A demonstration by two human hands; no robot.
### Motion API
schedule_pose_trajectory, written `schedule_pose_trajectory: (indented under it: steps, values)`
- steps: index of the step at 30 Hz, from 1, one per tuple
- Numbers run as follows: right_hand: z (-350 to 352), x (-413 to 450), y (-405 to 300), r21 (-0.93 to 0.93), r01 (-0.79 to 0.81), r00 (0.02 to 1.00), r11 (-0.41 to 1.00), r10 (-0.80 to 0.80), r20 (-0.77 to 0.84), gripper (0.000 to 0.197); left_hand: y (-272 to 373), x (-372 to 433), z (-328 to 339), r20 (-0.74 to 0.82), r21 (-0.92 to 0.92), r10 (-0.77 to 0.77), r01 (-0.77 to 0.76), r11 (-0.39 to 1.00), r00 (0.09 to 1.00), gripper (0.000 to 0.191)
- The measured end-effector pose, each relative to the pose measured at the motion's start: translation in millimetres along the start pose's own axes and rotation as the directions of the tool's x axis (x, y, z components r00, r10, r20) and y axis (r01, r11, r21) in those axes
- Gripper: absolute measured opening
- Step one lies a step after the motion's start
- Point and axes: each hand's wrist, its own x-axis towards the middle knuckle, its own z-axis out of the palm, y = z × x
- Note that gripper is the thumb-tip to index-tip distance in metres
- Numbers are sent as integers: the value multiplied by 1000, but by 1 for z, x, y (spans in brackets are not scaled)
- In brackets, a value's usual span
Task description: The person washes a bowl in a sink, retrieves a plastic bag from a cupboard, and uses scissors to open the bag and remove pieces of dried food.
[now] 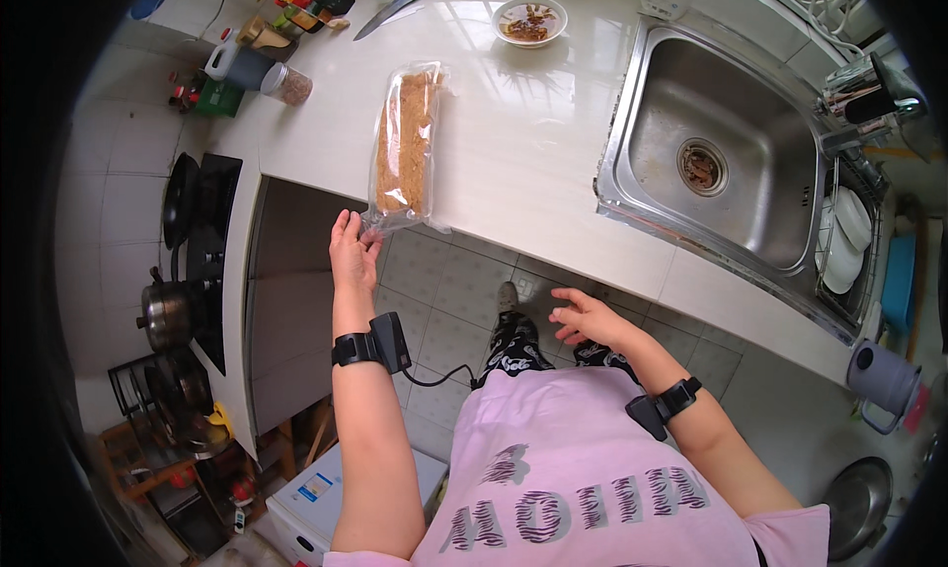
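Note:
A brown, crumbly-surfaced loaf (404, 141) lies lengthwise inside a clear plastic bag (437, 78) on the white countertop. The near end of the bag reaches the counter's front edge. My left hand (355, 252) is there, its fingertips at the loose plastic; whether they pinch it is unclear. My right hand (589, 319) hangs in the air before the counter, fingers apart, holding nothing.
A long knife (392, 11) and a white bowl (529, 22) of liquid with brown pieces stand farther back. Right of them is a steel sink (740, 122). At left are a lidded jar (286, 84), bottles, and a stove (211, 263) with a pot (164, 315).

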Motion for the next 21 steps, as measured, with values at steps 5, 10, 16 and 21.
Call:
schedule_pose_trajectory:
  steps: [5,10,16,21]
  values:
    - [19,51,4,272,45,995,961,-19,-97,51,14,43,-25,62,-39,-45,48,998,997,47]
    - [44,109,14,587,302,923,751,-75,-378,36,29,82,-50,254,-25,-118,128,991,960,49]
    - [66,161,-10,745,591,796,310,-70,-602,24,42,105,-90,377,159,-242,195,968,894,55]
    - [78,179,-33,740,664,748,110,-69,-661,16,19,102,-142,399,272,-359,265,925,844,48]
